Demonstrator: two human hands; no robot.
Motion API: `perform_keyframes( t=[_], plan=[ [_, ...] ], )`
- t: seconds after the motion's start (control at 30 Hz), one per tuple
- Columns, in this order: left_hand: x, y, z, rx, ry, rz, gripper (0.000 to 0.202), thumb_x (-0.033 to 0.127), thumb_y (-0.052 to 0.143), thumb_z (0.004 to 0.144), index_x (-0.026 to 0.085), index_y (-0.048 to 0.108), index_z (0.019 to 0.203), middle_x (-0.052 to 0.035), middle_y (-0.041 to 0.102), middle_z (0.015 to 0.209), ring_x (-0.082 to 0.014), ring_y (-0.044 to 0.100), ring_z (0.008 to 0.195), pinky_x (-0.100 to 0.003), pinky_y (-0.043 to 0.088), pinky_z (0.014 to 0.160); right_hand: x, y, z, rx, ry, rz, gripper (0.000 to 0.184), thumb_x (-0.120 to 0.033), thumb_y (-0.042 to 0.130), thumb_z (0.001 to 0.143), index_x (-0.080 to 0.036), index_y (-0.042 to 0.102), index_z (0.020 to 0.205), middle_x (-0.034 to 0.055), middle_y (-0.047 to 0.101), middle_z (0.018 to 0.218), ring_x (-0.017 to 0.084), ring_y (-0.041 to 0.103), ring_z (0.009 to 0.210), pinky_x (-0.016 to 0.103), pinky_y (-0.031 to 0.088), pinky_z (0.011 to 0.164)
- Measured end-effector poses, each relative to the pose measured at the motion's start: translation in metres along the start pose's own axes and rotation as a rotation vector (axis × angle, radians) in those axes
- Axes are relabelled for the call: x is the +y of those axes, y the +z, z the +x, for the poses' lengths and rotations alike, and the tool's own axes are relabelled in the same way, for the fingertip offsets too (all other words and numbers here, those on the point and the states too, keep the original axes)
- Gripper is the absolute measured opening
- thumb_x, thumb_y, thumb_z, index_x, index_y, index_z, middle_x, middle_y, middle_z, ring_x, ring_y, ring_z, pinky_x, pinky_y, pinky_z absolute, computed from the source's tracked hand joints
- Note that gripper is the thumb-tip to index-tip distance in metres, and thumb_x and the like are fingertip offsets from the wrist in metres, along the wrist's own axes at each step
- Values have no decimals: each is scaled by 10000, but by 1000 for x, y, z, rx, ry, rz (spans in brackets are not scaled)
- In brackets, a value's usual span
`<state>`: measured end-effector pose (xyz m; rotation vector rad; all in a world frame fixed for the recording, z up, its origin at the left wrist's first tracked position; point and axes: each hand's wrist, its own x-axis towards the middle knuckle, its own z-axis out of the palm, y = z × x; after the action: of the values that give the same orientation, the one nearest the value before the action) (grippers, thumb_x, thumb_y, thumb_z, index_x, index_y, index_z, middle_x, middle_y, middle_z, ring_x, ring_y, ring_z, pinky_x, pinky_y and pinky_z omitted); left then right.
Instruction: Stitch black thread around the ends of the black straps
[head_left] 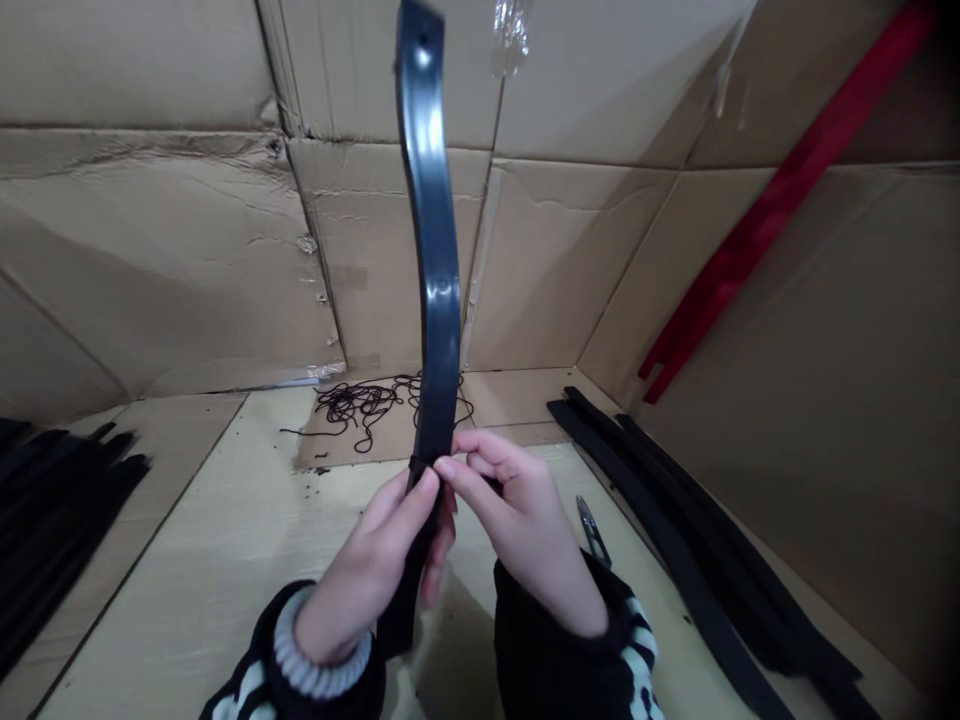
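A long, glossy black strip (439,290), slightly curved and with a small hole near its top end, stands nearly upright before me. My left hand (382,530) is closed around its lower part, thumb flat on the front face. My right hand (517,510) pinches the strip's right edge at the same height, its thumb tip almost meeting the left thumb. A thin dark band (418,464), which looks like cord, crosses the strip just above the thumbs. Something dark shows inside the curled right fingers, too small to make out.
Tangled dark cord (360,405) lies on cardboard at the back of the table (300,540). Small thread snips (592,530) lie right of my hands. Several black strips (675,520) lie at right, and a dark bundle (60,510) at left. Cardboard walls and a red strip (757,225) stand behind.
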<state>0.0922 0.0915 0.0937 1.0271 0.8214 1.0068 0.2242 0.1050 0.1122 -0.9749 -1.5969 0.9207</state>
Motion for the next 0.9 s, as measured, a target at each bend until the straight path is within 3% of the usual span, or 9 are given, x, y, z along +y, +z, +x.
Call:
perform_keyframes(
  t=[0.1,0.23,0.33,0.43,0.6,0.77,0.9],
  plan=[
    [-2,7,0,285,141,235,429,611,493,875,192,564,815,17,558,646,-130,551,549,-229,451,507,-1,1,-1,123,-62,-209,200,-332,583,897,-172,611,780,-29,585,530,104,521,463,230,382,486],
    [-7,6,4,426,305,472,400,501,443,933,202,486,671,18,490,600,-132,477,550,-238,399,517,-1,-2,-1,174,-183,-403,217,-301,593,902,-159,640,745,-28,570,537,87,469,455,214,356,473],
    [-8,2,6,359,310,564,380,464,396,962,206,497,701,11,532,604,-136,525,559,-233,421,524,-1,-6,1,156,-262,-485,232,-243,587,912,-147,650,710,-37,557,497,71,452,427,191,347,463],
    [-8,-1,7,279,267,502,372,482,359,972,206,514,776,11,586,604,-135,576,530,-230,455,504,0,-7,1,160,-325,-565,267,-230,580,921,-140,656,682,-35,552,476,67,461,420,180,345,463],
    [-13,-5,9,293,288,509,405,521,341,972,207,503,773,45,528,542,-104,511,460,-204,407,444,0,-7,-1,201,-393,-653,301,-226,586,918,-130,653,640,-33,531,469,61,435,418,179,323,456],
    [-12,-8,8,274,276,493,435,546,335,968,201,512,770,50,515,516,-87,474,428,-191,379,433,1,-8,1,155,-329,-556,249,-194,618,890,-110,674,663,-34,518,481,59,407,428,188,317,456],
    [-6,-7,4,185,188,318,461,619,396,918,198,510,771,62,485,468,-82,434,381,-181,351,387,4,-11,4,22,-231,-309,159,-220,618,889,-106,724,919,-65,465,501,66,361,435,206,306,447]
  ],
)
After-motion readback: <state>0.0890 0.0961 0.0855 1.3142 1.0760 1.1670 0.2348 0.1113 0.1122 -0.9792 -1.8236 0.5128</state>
